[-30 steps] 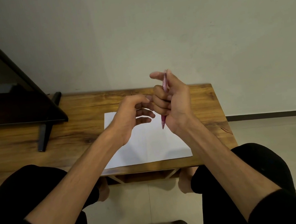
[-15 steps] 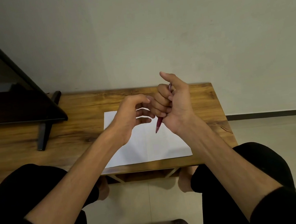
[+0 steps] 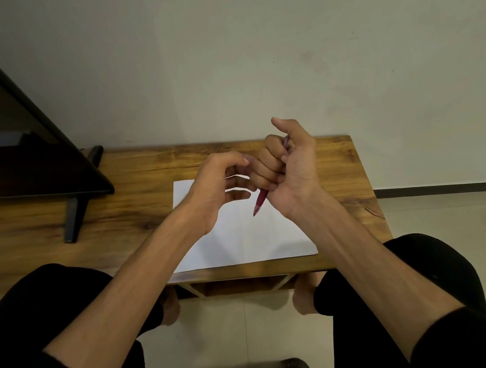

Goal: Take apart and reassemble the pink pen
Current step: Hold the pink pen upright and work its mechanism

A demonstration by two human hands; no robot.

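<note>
The pink pen (image 3: 261, 201) is held in the right hand (image 3: 291, 171), a little right of the center of the frame, above the white sheet of paper (image 3: 243, 239) that lies on the wooden surface (image 3: 144, 196). The fingers (image 3: 264, 168) of this hand are curled round the barrel in a fist, and the thumb stands up free above them. The long axis of the pen is steep and diagonal: the tip points down and to the lower left of the frame, toward the paper, and the other end shows just above the fist in the upper right. Only these 2 ends are visible; the middle is hidden in the fist.

The left hand (image 3: 217, 184) is just to the left of the right one, with its fingers loosely curled and half wide. I see nothing held in it, though its inner side is partly hidden. Its fingertips are very near the knuckles of the right hand, maybe touching; I cannot tell which.

I judge that the coming move depends on this: the free tip section lies below and a little right of the left fingers, so the left hand is the nearer one to take it and twist it.
</note>
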